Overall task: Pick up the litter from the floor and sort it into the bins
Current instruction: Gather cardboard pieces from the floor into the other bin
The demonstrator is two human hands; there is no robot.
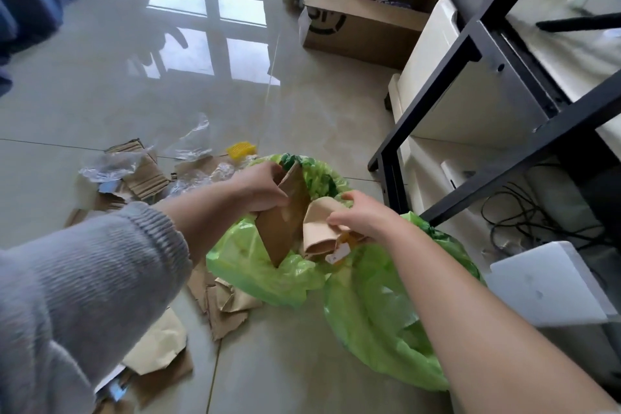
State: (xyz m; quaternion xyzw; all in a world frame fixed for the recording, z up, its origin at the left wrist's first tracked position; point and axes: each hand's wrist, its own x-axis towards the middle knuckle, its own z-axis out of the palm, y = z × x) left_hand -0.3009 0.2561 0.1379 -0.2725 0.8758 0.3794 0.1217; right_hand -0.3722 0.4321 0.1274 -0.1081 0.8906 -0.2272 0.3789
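Both hands are working over the mouth of the nearer green bin bag (255,272), each clamped on a piece of brown litter. Left hand (258,186) is gripping the upper end of a long cardboard strip (285,218), fingers curled round its edge; the strip is standing nearly upright, long axis running from the hand down into the bag, its lower tip already dipping past the bag's near rim. Right hand (363,217) is pinching a crumpled, paler piece of brown paper (321,228) just right of the strip, thumb and fingers closed on its top fold, with the paper hanging over the same opening. The two hands are sitting close together but not touching, the left a little farther from the camera.

Judging from this, the coming move is a release: both pieces are lying directly below the hands and above the bag, so loosening the fingers should be enough to drop them in.

A second green bag (386,319) is lying open just beside the first, nearer the right forearm. More torn cardboard and paper (228,309) is lying on the floor (302,363) against the first bag's near-left side, and clear plastic film (188,141), corrugated scraps (144,175) and a small yellow item (241,148) are scattered beyond the left hand, so the sorting is looking well short of finished.
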